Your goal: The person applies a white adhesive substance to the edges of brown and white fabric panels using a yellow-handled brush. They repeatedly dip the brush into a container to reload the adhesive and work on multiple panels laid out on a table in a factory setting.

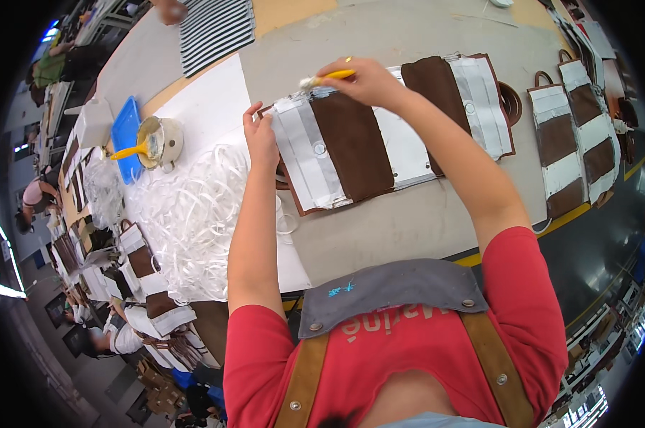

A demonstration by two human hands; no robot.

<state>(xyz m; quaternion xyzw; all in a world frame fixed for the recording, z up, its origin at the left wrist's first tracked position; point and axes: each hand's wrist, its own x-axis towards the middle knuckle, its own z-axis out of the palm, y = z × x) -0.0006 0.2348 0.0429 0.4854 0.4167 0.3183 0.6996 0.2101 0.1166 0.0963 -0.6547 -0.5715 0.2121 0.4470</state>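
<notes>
My right hand (369, 82) is closed around a yellow-handled brush (339, 74). Its whitish bristles are over the far left edge of a stack of brown and white bag panels (354, 146), and the hand hides part of that edge. Close to the stack's upper left corner, my left hand (262, 139) touches the side edge with thumb and forefinger apart. The panels lie flat, with brown bands, white lining pieces and round white discs. Left of my left arm stands a small pot (169, 143) smeared with white, a second yellow brush (126, 152) leaning in it.
A blue tray (126, 128) and a white container (93, 121) sit by the pot. White strips (194, 221) pile up beside my left forearm. More bag panels (561, 146) hang over the right table edge. Striped cloth (217, 32) and another person's hand (171, 10) are at the far side.
</notes>
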